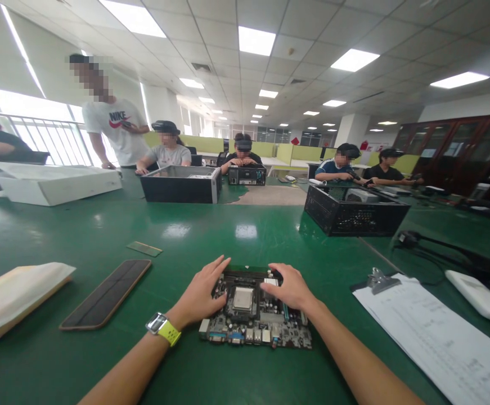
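Left hand [203, 291] and right hand [293, 288], both spread, touched opposite sides of rectangular black motherboard [258, 316] on glossy green tabletop [228, 377].

A green table [113, 232] bears a motherboard [253, 313], a clipboard [382, 281] and computer cases [356, 216].

The motherboard [253, 310] is blackish — the table [270, 242] green, the watchband [170, 333] lime

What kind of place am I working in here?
Probably an open-plan office, with a shared table used for computer hardware work. A bare motherboard lies on the green table, an open black computer case stands farther back, and yellow-green partitions line the room behind.
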Action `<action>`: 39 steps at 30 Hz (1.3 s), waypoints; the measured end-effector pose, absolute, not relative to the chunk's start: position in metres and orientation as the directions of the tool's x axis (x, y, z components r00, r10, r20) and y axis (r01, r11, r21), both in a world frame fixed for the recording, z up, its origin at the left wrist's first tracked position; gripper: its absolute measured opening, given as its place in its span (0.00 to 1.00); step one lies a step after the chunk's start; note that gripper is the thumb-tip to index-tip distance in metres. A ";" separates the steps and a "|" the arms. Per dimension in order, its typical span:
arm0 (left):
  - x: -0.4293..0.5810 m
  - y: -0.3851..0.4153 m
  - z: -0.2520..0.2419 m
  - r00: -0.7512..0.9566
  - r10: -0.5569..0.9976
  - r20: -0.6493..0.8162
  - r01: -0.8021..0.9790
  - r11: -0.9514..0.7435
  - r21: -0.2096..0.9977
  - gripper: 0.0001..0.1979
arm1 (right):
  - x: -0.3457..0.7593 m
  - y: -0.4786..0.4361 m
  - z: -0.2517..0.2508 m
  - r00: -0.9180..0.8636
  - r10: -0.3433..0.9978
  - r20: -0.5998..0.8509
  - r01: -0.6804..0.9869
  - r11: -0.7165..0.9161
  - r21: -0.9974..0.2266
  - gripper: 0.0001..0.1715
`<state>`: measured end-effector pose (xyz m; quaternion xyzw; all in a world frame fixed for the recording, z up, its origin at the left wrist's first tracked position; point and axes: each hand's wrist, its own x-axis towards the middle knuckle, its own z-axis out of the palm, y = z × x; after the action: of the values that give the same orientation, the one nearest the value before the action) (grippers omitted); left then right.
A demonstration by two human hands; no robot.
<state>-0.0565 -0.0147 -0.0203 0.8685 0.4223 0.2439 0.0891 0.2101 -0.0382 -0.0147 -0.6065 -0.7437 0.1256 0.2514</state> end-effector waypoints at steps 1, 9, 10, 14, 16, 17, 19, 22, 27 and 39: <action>-0.056 -0.016 -0.020 0.532 0.771 0.352 0.677 -0.636 0.370 0.40 | 0.210 -0.040 -0.014 -0.147 0.965 0.217 0.832 0.239 -0.500 0.33; -0.053 -0.017 -0.019 0.418 0.827 0.377 0.662 -0.561 0.497 0.28 | 0.205 -0.049 -0.015 -0.165 0.961 0.221 0.778 0.265 -0.569 0.27; -0.053 -0.017 -0.018 0.404 0.834 0.375 0.666 -0.550 0.504 0.25 | 0.204 -0.050 -0.016 -0.168 0.960 0.223 0.776 0.269 -0.571 0.25; -0.052 -0.018 -0.016 0.397 0.836 0.378 0.680 -0.545 0.491 0.19 | 0.197 -0.053 -0.017 -0.184 0.957 0.225 0.800 0.279 -0.531 0.14; -0.052 -0.019 -0.015 0.394 0.837 0.380 0.693 -0.542 0.475 0.17 | 0.194 -0.055 -0.016 -0.204 0.950 0.237 0.808 0.300 -0.507 0.13; -0.052 -0.019 -0.014 0.390 0.837 0.383 0.699 -0.540 0.469 0.16 | 0.193 -0.056 -0.016 -0.217 0.944 0.248 0.806 0.316 -0.500 0.13; -0.052 -0.020 -0.013 0.384 0.837 0.391 0.705 -0.539 0.462 0.15 | 0.192 -0.057 -0.015 -0.245 0.932 0.267 0.794 0.351 -0.496 0.13; -0.052 -0.022 -0.011 0.386 0.835 0.392 0.707 -0.540 0.456 0.15 | 0.191 -0.058 -0.015 -0.260 0.924 0.280 0.781 0.372 -0.501 0.14; -0.053 -0.022 -0.010 0.366 0.843 0.394 0.715 -0.526 0.461 0.15 | 0.191 -0.056 -0.016 -0.259 0.921 0.292 0.779 0.378 -0.500 0.13; -0.056 -0.019 -0.014 0.353 0.845 0.402 0.696 -0.524 0.490 0.13 | 0.192 -0.054 -0.019 -0.257 0.915 0.312 0.761 0.390 -0.518 0.13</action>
<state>-0.0558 -0.0191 -0.0140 0.8141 0.4733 0.3152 0.1177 0.1922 -0.0540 -0.0193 -0.5360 -0.7817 0.1322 0.2902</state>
